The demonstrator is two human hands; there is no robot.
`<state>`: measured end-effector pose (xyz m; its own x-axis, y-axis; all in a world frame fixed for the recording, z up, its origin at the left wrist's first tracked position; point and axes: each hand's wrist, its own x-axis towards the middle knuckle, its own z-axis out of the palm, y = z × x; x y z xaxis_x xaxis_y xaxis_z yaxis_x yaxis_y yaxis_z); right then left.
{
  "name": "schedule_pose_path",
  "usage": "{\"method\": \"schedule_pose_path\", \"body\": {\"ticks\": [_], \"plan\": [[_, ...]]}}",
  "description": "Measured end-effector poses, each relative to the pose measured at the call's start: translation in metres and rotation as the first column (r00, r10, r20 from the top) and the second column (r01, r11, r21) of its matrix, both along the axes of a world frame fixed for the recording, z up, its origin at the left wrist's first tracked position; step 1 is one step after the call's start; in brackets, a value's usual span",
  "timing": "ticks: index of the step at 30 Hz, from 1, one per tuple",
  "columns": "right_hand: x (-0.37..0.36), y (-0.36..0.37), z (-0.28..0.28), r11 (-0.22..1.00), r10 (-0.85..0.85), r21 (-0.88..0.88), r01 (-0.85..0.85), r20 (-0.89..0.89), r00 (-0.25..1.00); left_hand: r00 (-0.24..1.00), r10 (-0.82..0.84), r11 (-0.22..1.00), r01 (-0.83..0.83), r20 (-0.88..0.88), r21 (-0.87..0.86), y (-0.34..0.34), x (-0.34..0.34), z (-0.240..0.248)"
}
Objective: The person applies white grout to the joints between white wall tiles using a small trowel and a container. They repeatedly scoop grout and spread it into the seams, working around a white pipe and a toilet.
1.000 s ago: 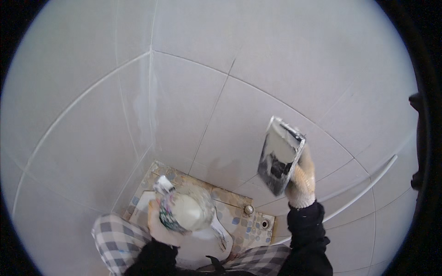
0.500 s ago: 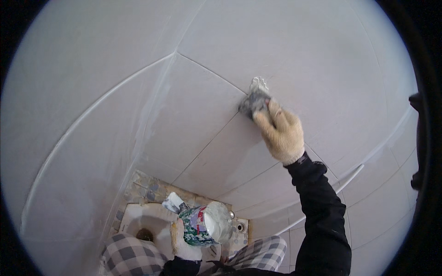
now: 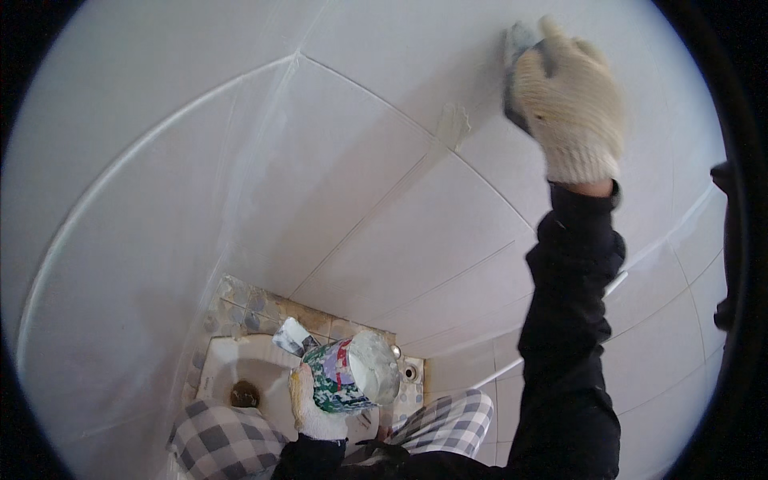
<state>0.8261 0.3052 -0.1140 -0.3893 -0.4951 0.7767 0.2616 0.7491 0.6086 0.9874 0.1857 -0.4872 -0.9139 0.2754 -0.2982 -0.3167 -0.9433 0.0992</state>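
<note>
In a cream knit work glove, my right hand (image 3: 572,104) is raised at the upper right against the tiled wall (image 3: 376,184). Its fingers close round a flat grey scraper (image 3: 517,72), smeared with pale paste and partly hidden by the glove. A whitish smear of paste (image 3: 454,126) lies across a tile joint, lower and to the left of the scraper. Low in the middle, my gloved left hand (image 3: 316,408) grips a green, purple and red can (image 3: 336,376) tilted on its side, white paste at its mouth. A white-coated putty knife (image 3: 294,336) sticks out beside the can; its handle is hidden.
Below the can is a squat toilet (image 3: 268,372) with a brown-stained drain hole, set in a patterned tile floor (image 3: 256,308). A round floor drain (image 3: 410,373) sits right of the can. My checkered trouser legs (image 3: 224,436) flank it. A white pipe (image 3: 500,374) runs along the wall base.
My right hand has moved the scraper up and to the right, off the joint, uncovering the paste smear. My left hand still holds the can; the view has shifted slightly.
</note>
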Motion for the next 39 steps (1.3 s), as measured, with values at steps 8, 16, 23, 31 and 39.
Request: {"method": "schedule_pose_path", "body": {"ticks": [8, 16, 23, 31, 39], "plan": [[0.022, 0.018, -0.149, 0.931, -0.082, -0.308, 0.195, 0.344, 0.935, 0.99, 0.104, 0.986, -0.091, 0.093, -0.138, 0.006, 0.001, 0.014], [0.045, 0.048, -0.097, 0.683, 0.381, -0.727, 0.07, 0.436, 0.815, 0.99, 0.104, 0.988, -0.092, 0.093, -0.123, 0.016, -0.005, 0.012], [0.005, 0.067, -0.064, 0.007, 0.931, -0.999, 0.051, 0.025, 0.364, 0.999, 0.007, 0.993, -0.013, 0.053, 0.119, 0.015, -0.011, 0.014], [0.06, 0.129, -0.139, 0.041, 0.898, -0.999, -0.01, 0.032, 0.439, 0.98, 0.189, 0.982, -0.186, 0.061, -0.04, 0.028, -0.019, 0.01], [0.138, 0.117, -0.213, -0.288, 0.924, -0.909, 0.3, -0.182, 0.336, 0.981, 0.179, 0.983, -0.176, 0.07, -0.043, 0.041, -0.014, 0.009]]}}
